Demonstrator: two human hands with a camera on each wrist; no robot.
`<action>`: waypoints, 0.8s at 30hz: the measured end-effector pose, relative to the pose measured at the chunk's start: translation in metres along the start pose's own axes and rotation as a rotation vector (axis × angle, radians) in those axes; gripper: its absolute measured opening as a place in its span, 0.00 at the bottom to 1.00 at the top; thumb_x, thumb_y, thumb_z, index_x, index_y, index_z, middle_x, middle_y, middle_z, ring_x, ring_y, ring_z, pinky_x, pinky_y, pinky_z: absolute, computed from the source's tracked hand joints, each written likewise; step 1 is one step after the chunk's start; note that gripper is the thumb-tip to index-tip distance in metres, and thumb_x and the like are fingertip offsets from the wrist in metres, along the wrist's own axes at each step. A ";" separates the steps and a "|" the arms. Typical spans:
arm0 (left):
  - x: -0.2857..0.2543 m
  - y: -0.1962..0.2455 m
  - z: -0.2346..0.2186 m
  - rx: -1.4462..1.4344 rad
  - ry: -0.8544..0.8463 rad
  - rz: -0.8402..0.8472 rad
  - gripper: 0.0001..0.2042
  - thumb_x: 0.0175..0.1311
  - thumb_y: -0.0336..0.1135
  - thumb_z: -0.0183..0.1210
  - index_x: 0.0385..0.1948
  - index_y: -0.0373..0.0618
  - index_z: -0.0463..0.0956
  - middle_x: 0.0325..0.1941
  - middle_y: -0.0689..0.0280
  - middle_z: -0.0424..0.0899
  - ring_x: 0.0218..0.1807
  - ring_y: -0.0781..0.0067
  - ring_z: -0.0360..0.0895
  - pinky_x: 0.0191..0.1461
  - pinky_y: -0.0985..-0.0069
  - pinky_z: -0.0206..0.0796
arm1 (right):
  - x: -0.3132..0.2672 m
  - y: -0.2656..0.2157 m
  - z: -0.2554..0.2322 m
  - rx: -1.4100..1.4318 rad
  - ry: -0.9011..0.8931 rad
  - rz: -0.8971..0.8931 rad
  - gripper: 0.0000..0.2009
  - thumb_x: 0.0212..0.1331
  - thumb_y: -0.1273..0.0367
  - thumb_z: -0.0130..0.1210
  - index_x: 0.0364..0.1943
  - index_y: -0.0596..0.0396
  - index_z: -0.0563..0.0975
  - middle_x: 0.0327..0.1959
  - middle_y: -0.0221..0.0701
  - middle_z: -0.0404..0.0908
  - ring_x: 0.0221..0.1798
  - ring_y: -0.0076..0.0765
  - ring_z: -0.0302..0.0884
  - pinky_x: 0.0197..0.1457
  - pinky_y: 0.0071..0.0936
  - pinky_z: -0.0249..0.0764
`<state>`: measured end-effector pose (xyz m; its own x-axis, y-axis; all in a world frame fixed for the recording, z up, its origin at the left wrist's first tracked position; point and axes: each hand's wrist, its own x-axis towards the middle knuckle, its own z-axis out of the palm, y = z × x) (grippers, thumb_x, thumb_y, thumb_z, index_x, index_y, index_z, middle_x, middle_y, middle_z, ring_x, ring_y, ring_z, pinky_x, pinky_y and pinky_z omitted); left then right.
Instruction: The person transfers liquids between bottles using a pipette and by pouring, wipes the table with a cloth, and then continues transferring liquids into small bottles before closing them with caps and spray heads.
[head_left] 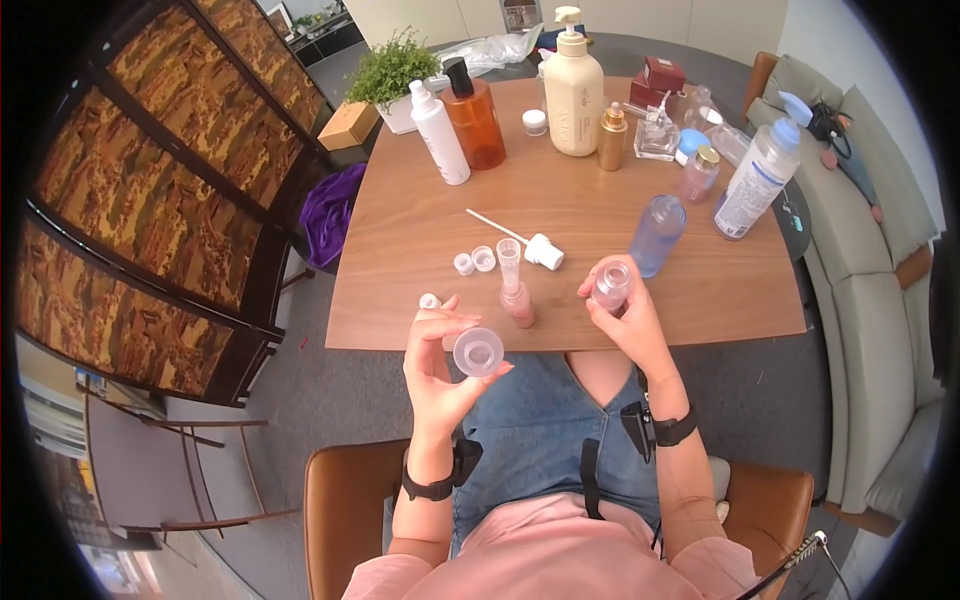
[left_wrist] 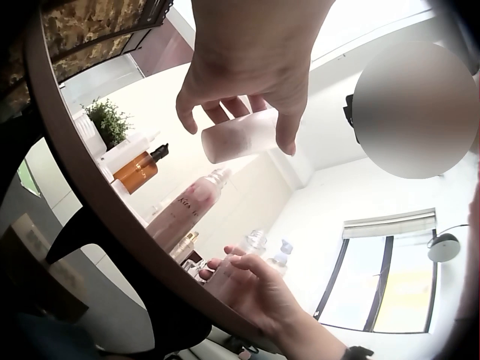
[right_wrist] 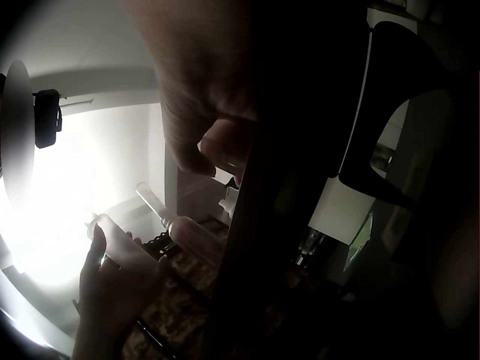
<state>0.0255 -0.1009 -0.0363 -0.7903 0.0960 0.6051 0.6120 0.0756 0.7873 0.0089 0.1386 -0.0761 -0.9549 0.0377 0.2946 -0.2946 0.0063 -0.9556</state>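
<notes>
My left hand (head_left: 440, 370) curls its fingers and thumb round a frosted, pale pink bottle (head_left: 478, 352); its round top faces the head camera. A small white ring-shaped piece (head_left: 429, 301) shows beside those fingers. My right hand (head_left: 632, 318) grips a clear pinkish bottle (head_left: 612, 284) whose neck has no cap on it, above the table's front edge. Between the hands stands a pink bottle (head_left: 517, 305) with a clear tube-like piece (head_left: 510, 262) over its neck. In the left wrist view, the frosted bottle (left_wrist: 238, 137) is tilted, its far end hidden by my palm.
A white pump head (head_left: 545, 252) with a long thin tube and two small caps (head_left: 483, 259) lie beyond the pink bottle. A blue bottle (head_left: 658, 235) stands right of them. Farther back are a cream pump bottle (head_left: 573, 100), an amber bottle (head_left: 474, 125) and a plant (head_left: 395, 70).
</notes>
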 end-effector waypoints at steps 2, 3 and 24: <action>0.000 0.004 0.000 -0.009 0.038 0.002 0.25 0.37 0.30 0.77 0.40 0.46 0.73 0.37 0.67 0.78 0.46 0.70 0.75 0.70 0.50 0.55 | 0.000 0.000 0.000 -0.004 -0.002 -0.007 0.15 0.53 0.79 0.56 0.43 0.52 0.67 0.36 0.26 0.77 0.41 0.20 0.74 0.44 0.22 0.73; -0.001 0.005 0.000 -0.020 0.047 0.001 0.26 0.37 0.30 0.77 0.40 0.47 0.72 0.36 0.68 0.77 0.45 0.71 0.75 0.70 0.51 0.55 | 0.000 0.000 0.000 -0.002 -0.001 -0.001 0.15 0.53 0.79 0.56 0.43 0.52 0.67 0.36 0.26 0.77 0.41 0.20 0.74 0.44 0.22 0.73; -0.003 -0.036 0.007 -0.209 -0.015 -0.534 0.21 0.58 0.23 0.65 0.50 0.45 0.67 0.48 0.70 0.74 0.53 0.78 0.72 0.57 0.76 0.65 | 0.000 -0.001 0.001 -0.008 0.004 -0.022 0.14 0.53 0.79 0.56 0.42 0.53 0.68 0.36 0.26 0.77 0.41 0.20 0.74 0.45 0.23 0.72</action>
<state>0.0058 -0.0972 -0.0675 -0.9868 0.1127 0.1160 0.1074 -0.0804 0.9910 0.0086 0.1376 -0.0754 -0.9479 0.0416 0.3158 -0.3155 0.0147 -0.9488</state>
